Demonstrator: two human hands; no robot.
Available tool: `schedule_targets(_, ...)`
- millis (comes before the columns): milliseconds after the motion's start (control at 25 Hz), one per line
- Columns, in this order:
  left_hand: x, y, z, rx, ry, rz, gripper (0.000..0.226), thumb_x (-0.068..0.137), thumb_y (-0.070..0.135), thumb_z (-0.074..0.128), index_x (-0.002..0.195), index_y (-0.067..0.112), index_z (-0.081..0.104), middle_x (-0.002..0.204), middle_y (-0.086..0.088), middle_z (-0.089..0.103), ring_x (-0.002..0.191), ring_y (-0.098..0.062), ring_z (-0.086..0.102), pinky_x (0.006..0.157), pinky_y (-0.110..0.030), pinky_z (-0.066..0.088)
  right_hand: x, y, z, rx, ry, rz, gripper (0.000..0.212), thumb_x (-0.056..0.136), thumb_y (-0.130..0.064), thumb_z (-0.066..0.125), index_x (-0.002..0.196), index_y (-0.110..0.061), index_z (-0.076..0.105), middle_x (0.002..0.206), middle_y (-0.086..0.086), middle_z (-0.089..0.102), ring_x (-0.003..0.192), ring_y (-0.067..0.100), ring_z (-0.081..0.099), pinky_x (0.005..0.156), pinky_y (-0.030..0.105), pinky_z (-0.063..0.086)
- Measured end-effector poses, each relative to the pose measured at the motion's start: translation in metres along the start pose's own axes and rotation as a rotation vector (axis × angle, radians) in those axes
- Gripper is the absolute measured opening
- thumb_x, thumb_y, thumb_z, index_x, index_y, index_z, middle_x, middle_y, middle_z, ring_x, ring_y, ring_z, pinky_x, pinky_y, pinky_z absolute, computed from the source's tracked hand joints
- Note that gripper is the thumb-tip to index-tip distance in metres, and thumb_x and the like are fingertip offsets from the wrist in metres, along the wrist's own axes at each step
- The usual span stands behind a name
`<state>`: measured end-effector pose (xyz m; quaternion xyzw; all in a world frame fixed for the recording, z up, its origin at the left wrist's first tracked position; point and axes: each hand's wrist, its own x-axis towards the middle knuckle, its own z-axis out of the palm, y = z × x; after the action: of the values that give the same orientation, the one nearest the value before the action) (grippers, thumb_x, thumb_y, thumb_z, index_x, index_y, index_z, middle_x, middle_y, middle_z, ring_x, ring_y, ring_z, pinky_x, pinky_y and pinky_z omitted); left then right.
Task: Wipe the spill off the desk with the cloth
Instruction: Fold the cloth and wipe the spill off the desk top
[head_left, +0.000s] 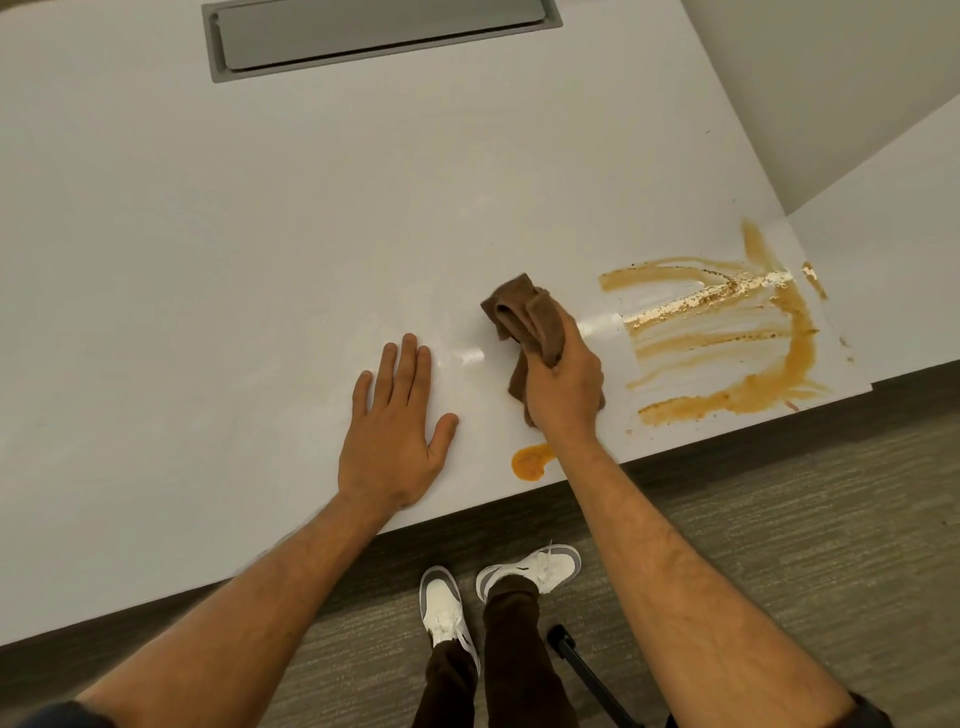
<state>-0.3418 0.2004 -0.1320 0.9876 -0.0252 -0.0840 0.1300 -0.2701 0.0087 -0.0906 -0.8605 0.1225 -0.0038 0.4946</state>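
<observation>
Brown cloth (524, 322) gripped by right hand (563, 387) beside spill (727, 332).

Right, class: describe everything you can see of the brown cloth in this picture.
The brown cloth is soft, towel-like fabric, bunched and folded into thick creases. The right hand clutches it in a closed grip, one end sticking out past the fingers toward the far side, another hanging below the palm. It sits over the white desk, left of the smeared orange spill; whether it presses on the surface is unclear.
</observation>
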Motion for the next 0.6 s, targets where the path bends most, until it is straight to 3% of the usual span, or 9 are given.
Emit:
schedule_targets(80,0.001,0.000,0.001,-0.002,0.000,0.001,0.081,0.103,0.060,0.023,0.166,0.016,-0.003,0.175,-0.004,-0.009,0.161,-0.022,-0.008,0.130,-0.048,0.003,0.003,-0.010,0.015,0.078,-0.041,-0.013,0.047,0.095,-0.013,0.064,0.140,-0.027,0.055,0.114,-0.019,0.063,0.106,-0.008,0.053,0.092,0.010,0.043)
schedule_targets(200,0.001,-0.001,0.001,-0.003,-0.007,-0.002,0.081,0.103,0.061,0.023,0.166,0.017,-0.005,0.174,-0.003,-0.011,0.161,-0.021,-0.010,0.130,-0.046,0.001,0.008,-0.025,0.024,0.275,-0.143,0.046,0.037,0.097,-0.014,0.064,0.132,-0.025,0.061,0.114,-0.017,0.067,0.108,0.001,0.064,0.096,0.020,0.051)
schedule_targets(320,0.000,-0.001,0.000,0.003,-0.003,0.000,0.082,0.103,0.063,0.020,0.165,0.018,-0.007,0.174,-0.002,-0.013,0.161,-0.020,-0.011,0.130,-0.045,0.000,0.020,-0.034,-0.007,0.533,-0.050,0.165,0.027,0.097,-0.017,0.064,0.116,-0.036,0.067,0.101,-0.018,0.074,0.099,-0.004,0.069,0.081,0.013,0.055)
schedule_targets(400,0.001,-0.001,-0.001,0.002,0.004,0.005,0.081,0.103,0.063,0.020,0.165,0.018,-0.007,0.174,-0.002,-0.013,0.161,-0.020,-0.011,0.130,-0.046,0.000,0.022,-0.028,-0.044,0.436,0.021,0.094,0.030,0.094,-0.022,0.066,0.108,-0.048,0.067,0.100,-0.024,0.074,0.098,-0.008,0.067,0.076,0.011,0.055)
schedule_targets(480,0.000,-0.001,-0.001,-0.003,0.000,0.004,0.080,0.104,0.061,0.022,0.165,0.018,-0.006,0.174,-0.002,-0.013,0.161,-0.021,-0.011,0.130,-0.046,0.001,0.011,-0.012,-0.069,0.198,-0.031,0.039,0.038,0.094,-0.025,0.065,0.118,-0.055,0.062,0.106,-0.031,0.069,0.103,-0.011,0.063,0.083,0.018,0.055)
schedule_targets(520,0.000,-0.001,-0.001,-0.006,-0.002,0.002,0.080,0.104,0.060,0.022,0.166,0.017,-0.006,0.174,-0.002,-0.012,0.161,-0.021,-0.011,0.130,-0.047,0.002,0.000,0.003,-0.072,0.025,-0.072,0.047,0.044,0.096,-0.026,0.063,0.131,-0.050,0.056,0.117,-0.029,0.066,0.113,-0.008,0.059,0.093,0.028,0.055)
schedule_targets(600,-0.001,0.000,-0.001,-0.009,-0.001,0.001,0.080,0.104,0.060,0.023,0.166,0.017,-0.005,0.174,-0.002,-0.012,0.161,-0.021,-0.010,0.130,-0.047,0.003,-0.026,0.032,-0.064,-0.440,-0.140,-0.013,0.066,0.097,-0.026,0.061,0.156,-0.030,0.032,0.157,-0.003,0.043,0.147,0.019,0.037,0.118,0.048,0.035)
